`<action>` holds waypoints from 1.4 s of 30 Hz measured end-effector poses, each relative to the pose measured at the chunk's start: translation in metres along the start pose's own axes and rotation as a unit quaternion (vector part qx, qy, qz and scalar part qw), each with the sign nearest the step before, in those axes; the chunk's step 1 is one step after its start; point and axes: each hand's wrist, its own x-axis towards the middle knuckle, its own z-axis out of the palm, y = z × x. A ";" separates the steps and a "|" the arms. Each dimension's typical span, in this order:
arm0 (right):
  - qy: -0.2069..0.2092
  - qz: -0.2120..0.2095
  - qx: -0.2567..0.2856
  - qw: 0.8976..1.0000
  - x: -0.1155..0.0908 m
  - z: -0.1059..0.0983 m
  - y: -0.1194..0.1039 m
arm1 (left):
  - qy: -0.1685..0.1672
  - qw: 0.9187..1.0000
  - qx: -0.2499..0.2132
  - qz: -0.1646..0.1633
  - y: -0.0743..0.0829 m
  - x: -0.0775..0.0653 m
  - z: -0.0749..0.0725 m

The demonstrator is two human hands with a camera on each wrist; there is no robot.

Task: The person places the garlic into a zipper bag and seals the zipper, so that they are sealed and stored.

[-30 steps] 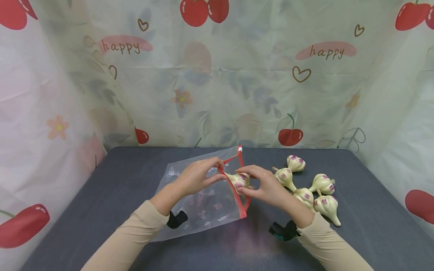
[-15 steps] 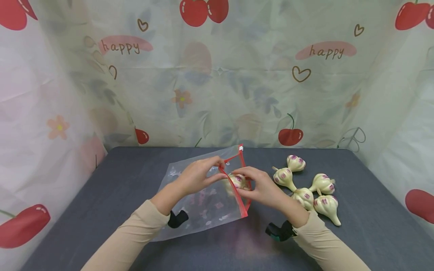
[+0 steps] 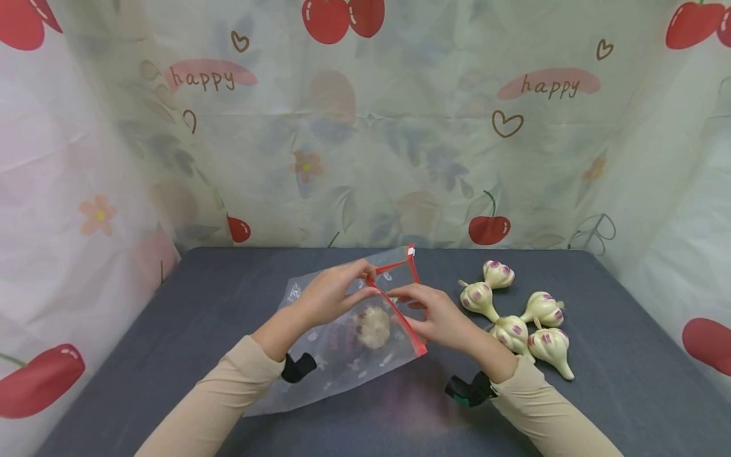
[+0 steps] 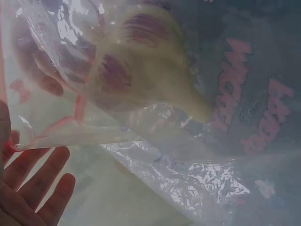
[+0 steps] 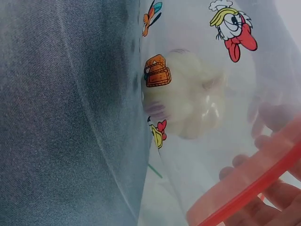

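My left hand (image 3: 334, 292) pinches the red zip edge of a clear printed zip bag (image 3: 337, 374), holding its mouth apart. Inside the bag is a garlic bulb (image 3: 374, 327), cream with purple streaks, seen through the plastic. The left wrist view shows the same garlic bulb (image 4: 146, 61) with its stem pointing down and right. My right hand (image 3: 436, 317) has its fingertips within the bag's mouth, away from the bulb and holding nothing. In the right wrist view, the right fingers (image 5: 277, 197) lie loosely bent, partly behind the red rim.
Several loose garlic bulbs (image 3: 511, 333) lie in a cluster on the dark table (image 3: 217, 304), right of my right hand. A white slider (image 3: 411, 252) sits at the far end of the bag's zip. Printed curtains (image 3: 371, 158) close off the back and sides.
My right hand has pushed the garlic bulb through the bag's mouth and let go of it. The bulb now lies deeper inside, further left. My left hand keeps its pinch on the edge.
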 end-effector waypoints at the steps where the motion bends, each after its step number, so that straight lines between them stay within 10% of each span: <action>1: -0.001 0.001 -0.001 1.000 0.000 0.000 0.000 | -0.001 1.000 -0.001 -0.002 0.000 0.000 0.000; 23: 0.075 0.032 -0.026 0.996 -0.023 -0.029 0.021 | 0.001 1.000 0.006 -0.016 -0.001 -0.001 -0.002; 42: 0.116 0.142 -0.027 0.983 -0.038 -0.053 0.044 | -0.009 1.000 0.007 -0.023 -0.002 -0.004 -0.003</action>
